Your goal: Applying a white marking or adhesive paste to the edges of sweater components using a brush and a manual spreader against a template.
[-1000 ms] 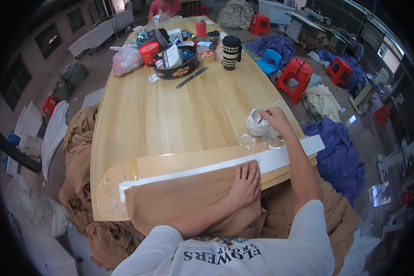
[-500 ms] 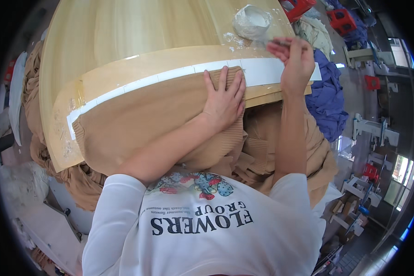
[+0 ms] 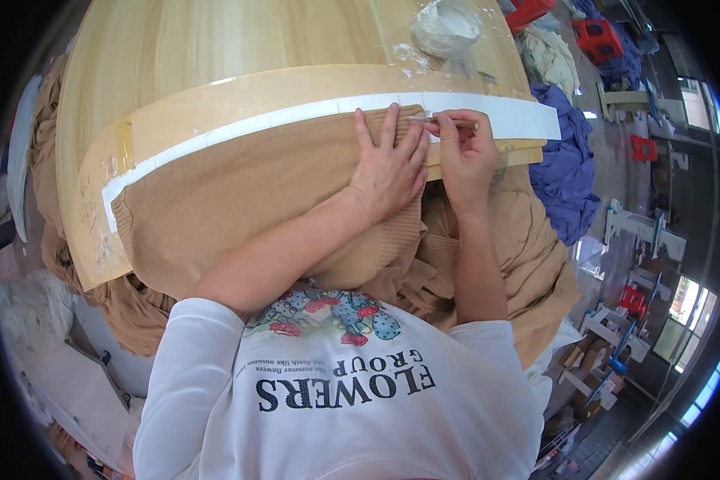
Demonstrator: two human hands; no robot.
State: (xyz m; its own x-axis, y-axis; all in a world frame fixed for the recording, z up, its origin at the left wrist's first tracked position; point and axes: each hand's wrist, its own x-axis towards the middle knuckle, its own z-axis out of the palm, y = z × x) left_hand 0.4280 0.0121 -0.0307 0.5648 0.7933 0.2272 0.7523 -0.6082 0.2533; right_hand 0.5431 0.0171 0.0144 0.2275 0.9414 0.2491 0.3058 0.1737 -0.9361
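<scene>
Flat on the wooden table lies a piece of brown knit fabric point(image 3: 256, 180) with ribbed ends, its far edge along a white marked strip point(image 3: 488, 116). My left hand point(image 3: 388, 164) presses on its right end with fingers spread. My right hand point(image 3: 466, 160) pinches a slim brush-like tool with a wooden handle point(image 3: 464, 124). The tool's pale tip touches or hovers just over the ribbed edge beside my left fingers; I cannot tell which. Beyond my hands stands a whitish bowl point(image 3: 446, 28) that holds white matter.
White smears mark the wooden table point(image 3: 240, 36) near the bowl. Brown knit pieces point(image 3: 528, 248) are heaped at its near right edge. Blue-purple cloth point(image 3: 566, 172) hangs or lies at the right. Red stools point(image 3: 596, 40) and machine stands point(image 3: 644, 228) are farther right.
My right hand has come from near the bowl down and left to the fabric's ribbed edge, with the tool in it. My left hand stays on the fabric.
</scene>
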